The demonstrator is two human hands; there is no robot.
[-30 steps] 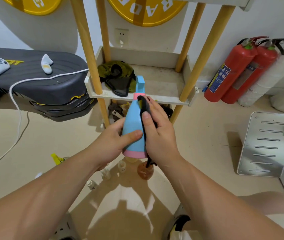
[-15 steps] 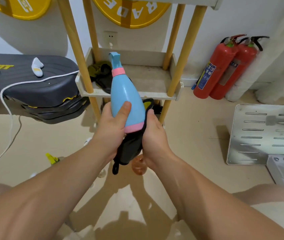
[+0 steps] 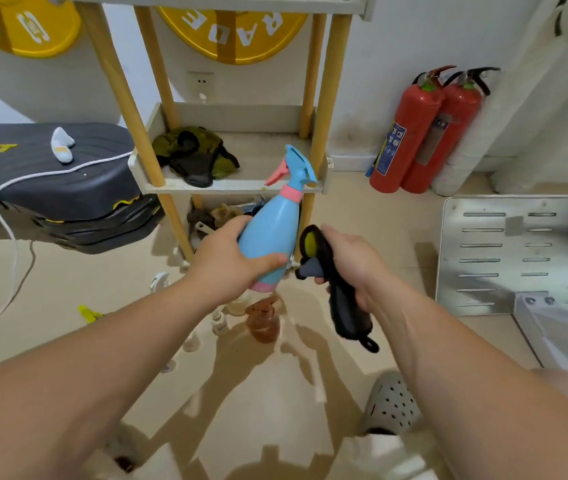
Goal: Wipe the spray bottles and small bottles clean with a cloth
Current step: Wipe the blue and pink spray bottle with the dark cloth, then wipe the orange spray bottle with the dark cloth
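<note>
My left hand (image 3: 232, 259) grips a blue spray bottle (image 3: 274, 233) with a pink collar and base, tilted with its nozzle up and to the right. A little to the right, my right hand (image 3: 352, 268) holds a dark cloth (image 3: 341, 299) with a yellow patch, clear of the bottle. On the floor below the hands stand an amber bottle (image 3: 263, 323) and several small pale bottles (image 3: 218, 322). A white spray head (image 3: 159, 280) lies on the floor to the left.
A wooden shelf rack (image 3: 320, 181) stands just behind the bottle, with a green and black cloth (image 3: 194, 155) on it. Two red fire extinguishers (image 3: 424, 133) stand at the right wall. A metal plate (image 3: 525, 251) lies right, a black bench (image 3: 50, 188) left.
My right hand has pulled the cloth off the bottle's base and away to the right. The bottle has tilted so its nozzle points up and to the right.
</note>
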